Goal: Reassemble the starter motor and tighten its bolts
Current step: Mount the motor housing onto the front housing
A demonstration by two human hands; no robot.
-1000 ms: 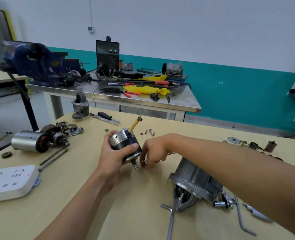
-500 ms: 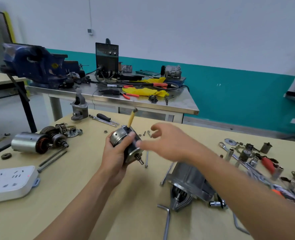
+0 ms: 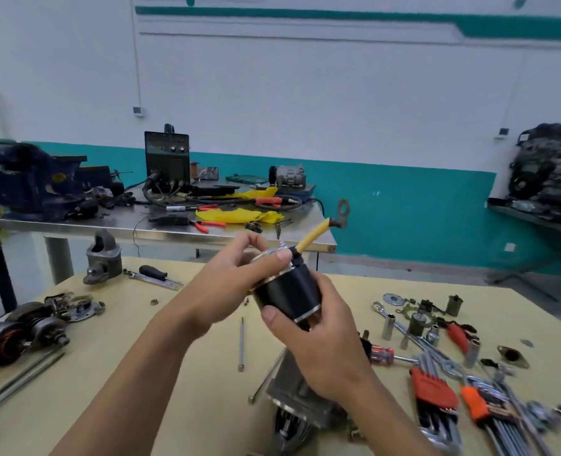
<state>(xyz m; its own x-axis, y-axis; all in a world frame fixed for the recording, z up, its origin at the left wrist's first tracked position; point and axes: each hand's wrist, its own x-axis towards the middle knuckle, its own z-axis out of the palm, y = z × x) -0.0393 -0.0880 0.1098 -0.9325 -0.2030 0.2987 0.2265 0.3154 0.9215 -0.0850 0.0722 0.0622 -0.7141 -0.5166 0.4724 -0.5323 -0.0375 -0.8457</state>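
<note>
Motor housing (image 3: 289,291) now up off the table (image 3: 174,383) and held two-handed; a second ago the left hand (image 3: 226,284) had it alone, low over the top, while the right hand (image 3: 325,353) was open and reaching. Left fingers are curled round the upper rim with the thumb on the edge. The right hand is wrapped on the lower end, thumb across the black body. Yellow lead (image 3: 312,236) with ring terminal (image 3: 342,210) points up and away, in free air. Likely turning it to line up with the drive-end housing (image 3: 285,390), which lies directly under the right wrist. Through bolt (image 3: 241,343) is loose on bare tabletop between the forearms, with room there. Right side is crowded: hex key set (image 3: 433,390) and sockets close by. Armature (image 3: 19,334) sits well off left.
</note>
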